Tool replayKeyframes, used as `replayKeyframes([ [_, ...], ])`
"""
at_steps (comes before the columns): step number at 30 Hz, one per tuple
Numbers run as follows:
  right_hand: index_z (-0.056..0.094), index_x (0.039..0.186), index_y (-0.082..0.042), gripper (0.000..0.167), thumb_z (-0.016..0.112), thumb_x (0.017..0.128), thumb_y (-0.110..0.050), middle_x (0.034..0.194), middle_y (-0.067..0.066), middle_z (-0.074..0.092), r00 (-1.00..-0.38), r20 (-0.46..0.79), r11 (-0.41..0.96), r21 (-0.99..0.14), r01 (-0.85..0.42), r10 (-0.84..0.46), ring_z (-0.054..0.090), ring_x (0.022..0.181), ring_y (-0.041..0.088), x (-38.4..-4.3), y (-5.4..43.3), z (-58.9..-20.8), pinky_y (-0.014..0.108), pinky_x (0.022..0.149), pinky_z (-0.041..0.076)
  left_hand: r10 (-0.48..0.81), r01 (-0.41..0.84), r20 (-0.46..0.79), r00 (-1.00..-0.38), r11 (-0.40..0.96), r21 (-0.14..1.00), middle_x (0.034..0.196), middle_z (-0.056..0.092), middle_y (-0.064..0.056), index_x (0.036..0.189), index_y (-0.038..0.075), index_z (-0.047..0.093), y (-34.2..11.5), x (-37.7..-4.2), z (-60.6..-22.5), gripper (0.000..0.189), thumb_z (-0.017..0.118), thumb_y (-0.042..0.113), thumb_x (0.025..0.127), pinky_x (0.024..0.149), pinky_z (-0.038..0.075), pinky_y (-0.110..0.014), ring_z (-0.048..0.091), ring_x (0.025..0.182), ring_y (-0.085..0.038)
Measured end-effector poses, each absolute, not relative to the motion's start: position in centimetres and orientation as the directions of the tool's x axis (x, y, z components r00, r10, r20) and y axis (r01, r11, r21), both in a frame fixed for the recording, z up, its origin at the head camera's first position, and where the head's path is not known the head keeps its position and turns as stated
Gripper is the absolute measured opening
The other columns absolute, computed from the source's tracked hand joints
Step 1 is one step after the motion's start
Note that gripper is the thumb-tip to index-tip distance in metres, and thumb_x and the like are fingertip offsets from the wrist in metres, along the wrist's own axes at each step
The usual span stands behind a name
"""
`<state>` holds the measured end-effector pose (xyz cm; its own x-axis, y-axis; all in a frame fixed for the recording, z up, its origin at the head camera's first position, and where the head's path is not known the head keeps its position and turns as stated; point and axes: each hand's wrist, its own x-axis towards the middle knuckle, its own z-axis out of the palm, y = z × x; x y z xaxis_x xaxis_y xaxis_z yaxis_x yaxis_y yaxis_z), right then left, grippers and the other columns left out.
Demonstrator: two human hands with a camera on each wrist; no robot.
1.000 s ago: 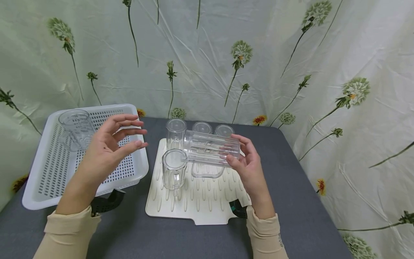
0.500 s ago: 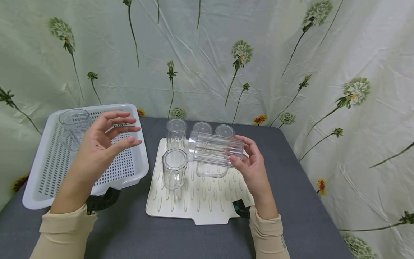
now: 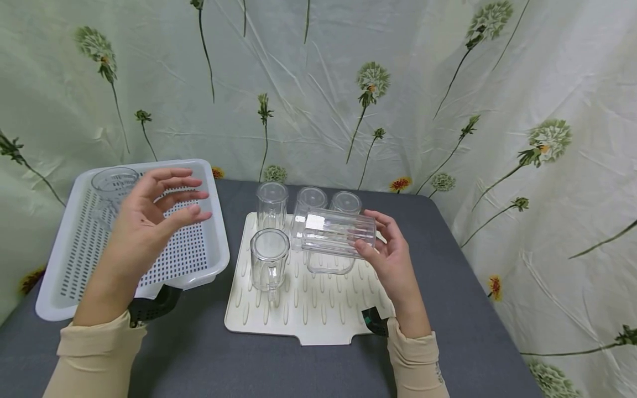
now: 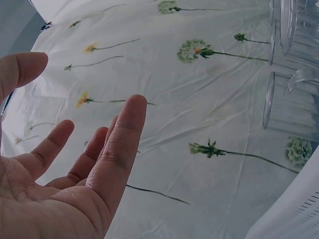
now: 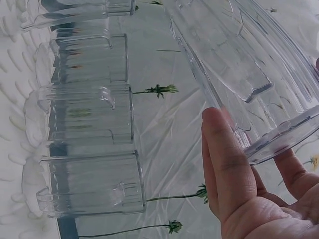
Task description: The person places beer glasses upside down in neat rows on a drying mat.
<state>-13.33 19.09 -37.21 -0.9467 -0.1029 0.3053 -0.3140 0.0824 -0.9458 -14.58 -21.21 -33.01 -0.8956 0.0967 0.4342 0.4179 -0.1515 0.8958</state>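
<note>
My right hand (image 3: 390, 251) holds a clear mug (image 3: 335, 232) by its right-hand end. The mug lies sideways in the air over a cream drying mat (image 3: 308, 315), its handle (image 3: 330, 271) pointing toward me. In the right wrist view, fingers and thumb curve round that end of the mug (image 5: 249, 64). My left hand (image 3: 154, 215) hovers over a white perforated basket (image 3: 219, 257), its fingers spread and slightly bent, holding nothing. Another clear mug (image 3: 110, 188) sits in the basket, partly hidden by the left hand.
On the mat, one clear mug (image 3: 269, 260) stands bottom up at the front left. Behind it is a back row: a left mug (image 3: 271, 202), a middle mug (image 3: 311, 199) and a right mug (image 3: 345, 202). A flowered curtain (image 3: 308, 110) hangs behind the dark grey table (image 3: 468, 331).
My right hand has shifted a little to the right with the mug, which has turned slightly. My left hand has drifted left, further over the basket.
</note>
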Motion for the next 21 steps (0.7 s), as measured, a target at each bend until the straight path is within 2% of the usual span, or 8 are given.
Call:
replayKeyframes([
  [5,0.046,0.155,-0.013,0.064,0.069,0.097,0.002,0.139,0.007,0.053,-0.95,0.298,0.098,-0.947,-0.307,-0.097,0.07,0.117,0.011,-13.4,19.2,-37.4,0.025,0.092,0.063,0.092,0.415,0.434,-0.896,-0.171,0.894,0.138,0.059,-0.012,0.147,0.005,0.054,-21.4,-14.7,-33.1,0.053,0.067,-0.011,0.099,0.087,0.067,-0.031,0.068,0.122,-0.02],
  [12,0.041,0.158,-0.003,0.068,0.07,0.097,0.003,0.14,0.006,0.051,-0.956,0.276,0.122,-0.95,-0.288,-0.104,0.067,0.118,0.01,-13.4,19.3,-37.7,0.022,0.09,0.063,0.075,0.406,0.42,-0.904,-0.154,0.901,0.139,0.058,-0.011,0.148,0.006,0.054,-21.8,-14.9,-33.5,0.053,0.068,-0.009,0.099,0.085,0.067,-0.029,0.069,0.121,-0.019],
  [21,0.048,0.155,-0.011,0.066,0.072,0.095,0.002,0.141,0.008,0.051,-0.963,0.251,0.147,-0.953,-0.264,-0.1,0.067,0.117,0.012,-13.3,19.5,-37.9,0.023,0.088,0.063,0.033,0.382,0.386,-0.922,-0.082,0.92,0.141,0.056,-0.009,0.149,0.012,0.053,-22.4,-15.5,-33.7,0.053,0.07,-0.003,0.1,0.083,0.066,-0.024,0.068,0.12,-0.016],
])
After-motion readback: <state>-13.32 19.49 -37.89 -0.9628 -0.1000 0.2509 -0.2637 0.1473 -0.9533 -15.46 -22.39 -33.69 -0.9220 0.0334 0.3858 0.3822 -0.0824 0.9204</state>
